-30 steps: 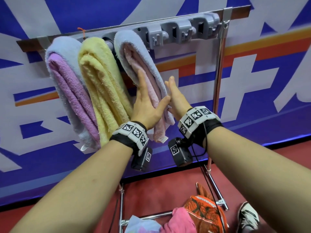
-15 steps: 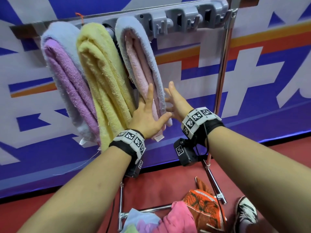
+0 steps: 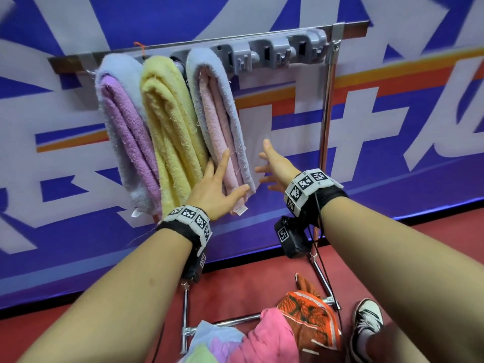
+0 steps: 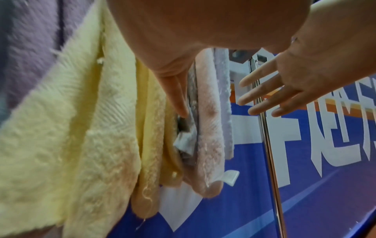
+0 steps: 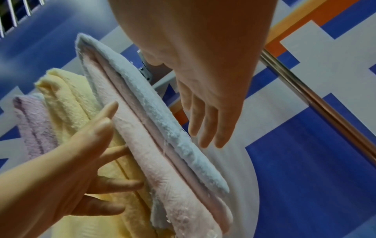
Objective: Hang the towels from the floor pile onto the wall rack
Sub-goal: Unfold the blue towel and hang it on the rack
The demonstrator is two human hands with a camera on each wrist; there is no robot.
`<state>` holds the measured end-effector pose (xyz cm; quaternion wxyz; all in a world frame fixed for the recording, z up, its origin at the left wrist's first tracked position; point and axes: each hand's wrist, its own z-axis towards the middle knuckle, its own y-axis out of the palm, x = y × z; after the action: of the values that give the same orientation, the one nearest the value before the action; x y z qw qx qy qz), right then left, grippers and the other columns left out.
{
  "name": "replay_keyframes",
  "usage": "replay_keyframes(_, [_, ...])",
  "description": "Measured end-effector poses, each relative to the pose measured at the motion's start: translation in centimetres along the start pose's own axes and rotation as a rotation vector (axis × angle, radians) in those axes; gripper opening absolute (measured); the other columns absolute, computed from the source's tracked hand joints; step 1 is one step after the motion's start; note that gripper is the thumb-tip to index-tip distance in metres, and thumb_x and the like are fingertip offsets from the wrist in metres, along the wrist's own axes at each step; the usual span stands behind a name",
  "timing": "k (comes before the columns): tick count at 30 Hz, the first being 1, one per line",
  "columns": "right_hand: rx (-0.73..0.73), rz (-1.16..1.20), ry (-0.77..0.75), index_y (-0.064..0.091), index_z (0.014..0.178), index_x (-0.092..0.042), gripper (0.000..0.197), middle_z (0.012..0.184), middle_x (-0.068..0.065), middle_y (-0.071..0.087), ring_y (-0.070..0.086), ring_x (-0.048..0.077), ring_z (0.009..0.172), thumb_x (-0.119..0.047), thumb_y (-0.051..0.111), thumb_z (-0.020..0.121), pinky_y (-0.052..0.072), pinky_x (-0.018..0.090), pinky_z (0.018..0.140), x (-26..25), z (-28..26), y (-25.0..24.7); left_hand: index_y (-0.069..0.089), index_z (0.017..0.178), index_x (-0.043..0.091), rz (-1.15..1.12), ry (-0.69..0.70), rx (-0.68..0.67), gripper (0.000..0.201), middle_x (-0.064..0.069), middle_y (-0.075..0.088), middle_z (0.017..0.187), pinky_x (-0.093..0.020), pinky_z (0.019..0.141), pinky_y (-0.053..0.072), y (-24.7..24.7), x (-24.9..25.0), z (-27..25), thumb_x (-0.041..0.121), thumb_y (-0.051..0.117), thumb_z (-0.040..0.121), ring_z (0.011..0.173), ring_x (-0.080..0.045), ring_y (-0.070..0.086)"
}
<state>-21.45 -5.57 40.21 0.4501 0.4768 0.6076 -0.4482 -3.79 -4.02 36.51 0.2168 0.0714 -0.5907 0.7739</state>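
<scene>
Three folded towels hang side by side on the grey wall rack (image 3: pixel 275 52): a lilac one (image 3: pixel 123 137), a yellow one (image 3: pixel 170 132) and a pale blue and pink one (image 3: pixel 217 119). My left hand (image 3: pixel 220 182) lies open with straight fingers against the lower left side of the blue and pink towel (image 5: pixel 162 136); its fingers (image 4: pixel 177 99) sit between that towel and the yellow one. My right hand (image 3: pixel 272 163) is open with spread fingers (image 5: pixel 207 122), just right of the towel and clear of it. The floor pile (image 3: pixel 262 339) lies below.
The rack's right-hand hooks (image 3: pixel 306 48) are bare. A shiny upright pole (image 3: pixel 326 132) stands right of my right hand, with base bars (image 3: pixel 235 319) on the red floor. An orange patterned cloth (image 3: pixel 309 318) tops the pile, beside a shoe (image 3: pixel 366 326).
Both hands have slid down the blue and pink towel. The right hand has come off it and moved out to the right; the left hand still touches it.
</scene>
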Motion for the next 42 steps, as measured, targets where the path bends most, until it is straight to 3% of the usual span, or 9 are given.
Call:
replay_keyframes(2, [0.003, 0.010, -0.031, 0.038, 0.144, -0.024, 0.070, 0.135, 0.004, 0.053, 0.052, 0.027, 0.120, -0.068, 0.022, 0.092, 0.032, 0.050, 0.109, -0.8, -1.4, -0.1, -0.014, 0.146, 0.045, 0.016, -0.004, 0.014, 0.092, -0.009, 0.042, 0.145, -0.039, 0.088, 0.050, -1.2, 0.6, -0.7, 0.067, 0.048, 0.082, 0.112, -0.033, 0.059])
replay_keyframes(4, [-0.001, 0.017, -0.063, 0.043, 0.140, -0.022, 0.066, 0.132, 0.005, 0.054, 0.053, 0.026, 0.116, -0.064, 0.023, 0.095, 0.036, 0.045, 0.105, -1.5, -3.0, -0.1, -0.018, 0.144, 0.046, 0.042, -0.010, 0.004, 0.089, -0.013, 0.067, 0.110, -0.039, 0.079, 0.054, -2.4, 1.2, -1.5, 0.067, 0.043, 0.083, 0.090, -0.030, 0.067])
replay_keyframes(7, [0.015, 0.010, -0.114, 0.050, 0.134, -0.019, 0.060, 0.124, 0.004, 0.057, 0.054, 0.021, 0.102, -0.059, 0.026, 0.097, 0.037, 0.041, 0.097, -2.3, -5.2, -0.2, -0.020, 0.142, 0.049, 0.059, -0.013, 0.013, 0.083, -0.007, 0.070, 0.079, -0.041, 0.075, 0.054, -4.3, 2.7, -2.9, 0.065, 0.040, 0.086, 0.075, -0.026, 0.067])
replay_keyframes(13, [0.096, -0.103, -0.190, 0.053, 0.129, -0.011, 0.047, 0.111, 0.005, 0.060, 0.055, 0.020, 0.089, -0.042, 0.035, 0.099, 0.039, 0.030, 0.067, -3.9, -9.5, -1.9, -0.007, 0.148, 0.044, 0.080, 0.036, 0.058, 0.074, -0.017, 0.062, 0.123, -0.039, 0.094, 0.046, -7.2, 6.7, -4.6, 0.056, 0.041, 0.093, 0.111, -0.033, 0.060])
replay_keyframes(18, [0.147, -0.157, -0.292, 0.059, 0.120, -0.004, 0.033, 0.117, 0.015, 0.063, 0.052, 0.019, 0.086, -0.024, 0.045, 0.098, 0.038, 0.020, 0.057, -3.4, -11.6, -3.3, 0.000, 0.149, 0.042, 0.071, 0.040, 0.088, 0.070, -0.012, 0.062, 0.123, -0.034, 0.089, 0.044, -8.1, 9.2, -6.0, 0.057, 0.039, 0.094, 0.110, -0.029, 0.060])
replay_keyframes(22, [0.140, -0.219, -0.343, 0.061, 0.122, -0.007, 0.031, 0.115, 0.008, 0.063, 0.056, 0.017, 0.098, -0.017, 0.051, 0.095, 0.036, 0.014, 0.061, -2.4, -11.9, -3.2, 0.007, 0.150, 0.039, 0.094, 0.012, 0.091, 0.067, -0.011, 0.067, 0.108, -0.040, 0.088, 0.049, -8.0, 9.7, -7.3, 0.056, 0.039, 0.093, 0.100, -0.030, 0.063])
replay_keyframes(28, [0.094, -0.278, -0.335, 0.067, 0.110, -0.007, 0.023, 0.103, 0.007, 0.065, 0.058, 0.017, 0.091, -0.014, 0.058, 0.091, 0.049, 0.033, 0.091, 0.1, -10.7, -1.8, 0.022, 0.147, 0.036, 0.088, -0.092, 0.064, 0.063, -0.001, 0.071, 0.100, -0.030, 0.085, 0.049, -6.6, 8.3, -9.0, 0.056, 0.042, 0.090, 0.093, -0.022, 0.067])
replay_keyframes(34, [0.041, -0.376, -0.272, 0.071, 0.101, -0.011, 0.018, 0.076, 0.000, 0.061, 0.054, 0.013, 0.069, -0.014, 0.059, 0.088, 0.043, 0.022, 0.060, 4.8, -7.9, 1.3, 0.036, 0.139, 0.033, 0.047, -0.202, -0.031, 0.062, 0.007, 0.067, 0.099, -0.034, 0.091, 0.048, -1.9, 3.2, -10.6, 0.060, 0.048, 0.084, 0.096, -0.020, 0.063])
replay_keyframes(42, [0.017, -0.430, -0.048, 0.071, 0.091, -0.015, 0.014, 0.082, 0.003, 0.061, 0.055, 0.017, 0.079, -0.012, 0.058, 0.087, 0.042, 0.024, 0.073, 16.5, -1.7, 3.3, 0.031, 0.146, 0.032, 0.045, -0.360, -0.252, 0.064, 0.002, 0.065, 0.116, -0.039, 0.098, 0.045, 9.5, -5.0, -11.9, 0.060, 0.043, 0.089, 0.116, -0.030, 0.056])
